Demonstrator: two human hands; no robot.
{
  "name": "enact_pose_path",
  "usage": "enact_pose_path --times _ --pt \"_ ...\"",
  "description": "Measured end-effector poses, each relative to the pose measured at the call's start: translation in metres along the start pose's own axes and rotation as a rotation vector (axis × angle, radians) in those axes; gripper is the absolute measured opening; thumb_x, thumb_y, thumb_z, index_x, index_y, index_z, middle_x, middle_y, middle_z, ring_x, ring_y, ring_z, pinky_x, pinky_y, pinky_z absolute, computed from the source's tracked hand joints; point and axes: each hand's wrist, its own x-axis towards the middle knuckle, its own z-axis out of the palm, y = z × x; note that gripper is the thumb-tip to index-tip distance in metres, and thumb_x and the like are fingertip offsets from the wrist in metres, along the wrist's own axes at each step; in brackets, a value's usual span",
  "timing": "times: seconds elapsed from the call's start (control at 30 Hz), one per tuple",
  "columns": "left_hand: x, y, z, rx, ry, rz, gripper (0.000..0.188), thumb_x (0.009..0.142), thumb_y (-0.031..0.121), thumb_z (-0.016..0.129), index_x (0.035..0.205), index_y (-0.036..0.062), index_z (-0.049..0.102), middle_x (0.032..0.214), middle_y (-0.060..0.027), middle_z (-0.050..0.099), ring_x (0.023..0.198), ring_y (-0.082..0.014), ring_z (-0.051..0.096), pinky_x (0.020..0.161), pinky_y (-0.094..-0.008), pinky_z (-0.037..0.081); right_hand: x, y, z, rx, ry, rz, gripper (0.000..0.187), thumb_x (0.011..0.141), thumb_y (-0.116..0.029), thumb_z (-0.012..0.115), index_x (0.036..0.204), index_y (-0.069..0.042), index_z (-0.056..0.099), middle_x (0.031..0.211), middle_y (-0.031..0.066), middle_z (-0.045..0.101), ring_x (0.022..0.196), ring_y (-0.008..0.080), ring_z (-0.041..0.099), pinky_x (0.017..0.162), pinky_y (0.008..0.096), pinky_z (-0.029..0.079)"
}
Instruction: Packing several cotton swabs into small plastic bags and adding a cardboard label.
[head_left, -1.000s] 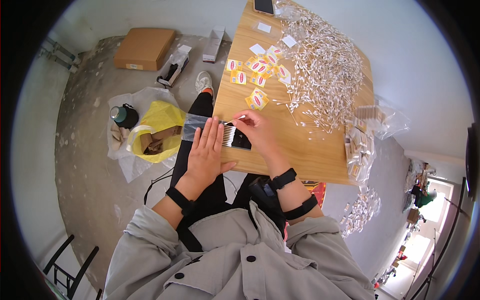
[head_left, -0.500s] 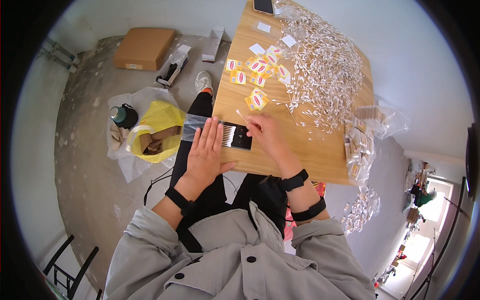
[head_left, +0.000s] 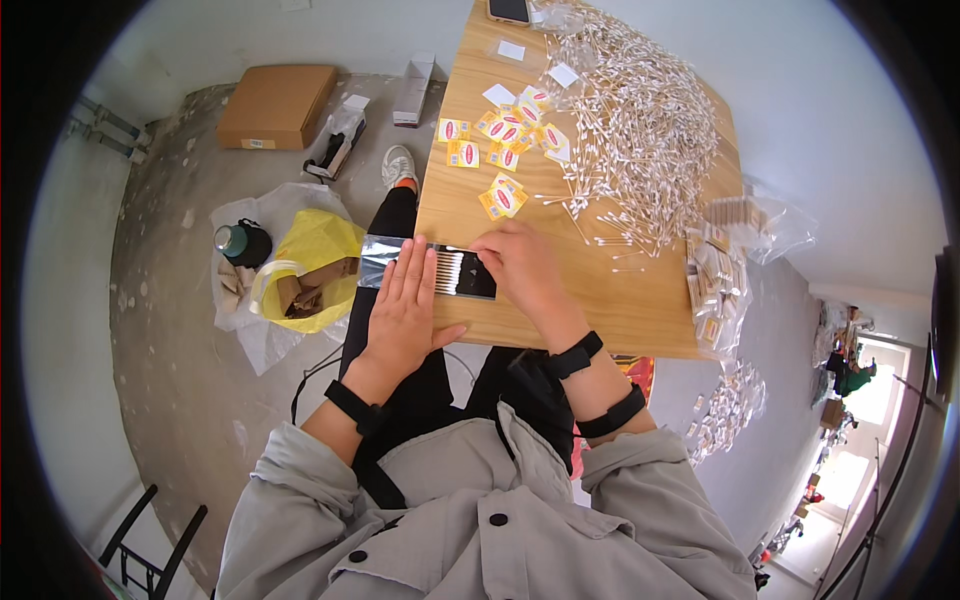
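Note:
My left hand [head_left: 401,305] lies flat with fingers stretched over a clear plastic bag [head_left: 375,262] and the left part of a black tray [head_left: 478,279]. In that tray sits a row of white-tipped cotton swabs [head_left: 449,272], side by side. My right hand [head_left: 522,262] pinches a cotton swab [head_left: 458,249] at the tray's far edge, its tip pointing left above the row. To the right and farther off spreads a big heap of loose cotton swabs [head_left: 640,130]. Yellow-and-white printed cards [head_left: 502,197] lie beyond the tray.
A phone [head_left: 508,10] lies at the wooden table's [head_left: 590,315] far edge. Filled clear bags [head_left: 716,290] rest on its right side. On the floor to the left are a yellow bag [head_left: 325,240], a green-lidded bottle [head_left: 232,241] and a cardboard box [head_left: 277,106].
My right hand has brought the cotton swab down and left, from above the table to the tray's far edge. My left hand stays flat on the tray. The view has shifted slightly.

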Motion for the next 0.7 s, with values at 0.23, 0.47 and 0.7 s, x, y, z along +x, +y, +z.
enact_pose_path --times 0.23,0.47,0.7 --pt "0.0 -0.001 -0.001 -0.008 -0.003 0.001 0.105 0.075 0.053 0.07 0.148 -0.0061 0.023 0.155 -0.024 0.024 0.145 -0.0368 0.024 0.116 -0.0459 0.024 0.005 -0.003 0.005 0.023 0.023 -0.098 0.007 0.077 -0.008 0.069 0.081 -0.014 0.071 0.077 0.0055 0.057 0.082 0.0275 0.058 0.071 0.0397 0.048" --pt "0.0 -0.002 0.0 -0.016 0.008 0.006 0.105 0.075 0.053 0.071 0.148 -0.0059 0.024 0.155 -0.024 0.024 0.145 -0.0368 0.023 0.116 -0.0461 0.024 0.014 -0.009 0.008 -0.081 0.073 -0.251 0.008 0.076 -0.006 0.07 0.082 -0.011 0.069 0.077 0.0052 0.058 0.079 0.0267 0.059 0.071 0.0386 0.047" --pt "0.0 -0.001 -0.002 -0.009 -0.001 0.003 0.105 0.074 0.052 0.072 0.148 -0.0054 0.024 0.154 -0.0241 0.024 0.145 -0.0367 0.024 0.116 -0.0458 0.024 0.006 0.0 0.014 0.204 -0.04 -0.016 0.003 0.075 -0.008 0.069 0.077 -0.011 0.068 0.073 0.0087 0.058 0.075 0.0299 0.059 0.067 0.0403 0.048"
